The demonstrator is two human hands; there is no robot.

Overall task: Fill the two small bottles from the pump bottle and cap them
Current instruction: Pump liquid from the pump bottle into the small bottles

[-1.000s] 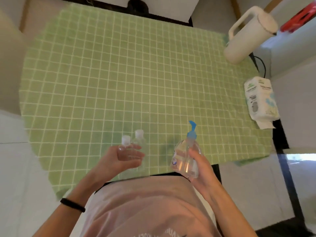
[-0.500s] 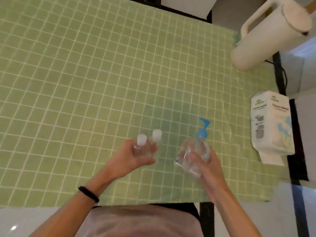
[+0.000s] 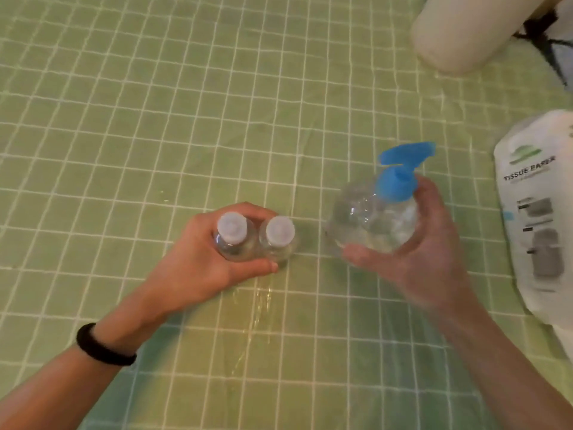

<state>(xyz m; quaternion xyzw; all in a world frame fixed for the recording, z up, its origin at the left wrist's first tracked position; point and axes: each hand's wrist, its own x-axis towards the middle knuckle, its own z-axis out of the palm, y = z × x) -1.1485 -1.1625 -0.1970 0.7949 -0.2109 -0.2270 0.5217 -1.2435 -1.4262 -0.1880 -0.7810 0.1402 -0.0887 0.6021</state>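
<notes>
While both caps sit on the two small bottles (image 3: 255, 240), nothing filled yet by appearance | left hand (image 3: 201, 262) clasping both, mid-desk (image 3: 124, 119) | right hand (image 3: 415, 252) gripping pump bottle (image 3: 372, 221) just beside | remaining: uncap, pump, recap

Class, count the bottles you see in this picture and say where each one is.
3. Two small bottles, one beside the other, stand together in the left hand. The pump bottle is in the right hand. None seems hidden.
</notes>
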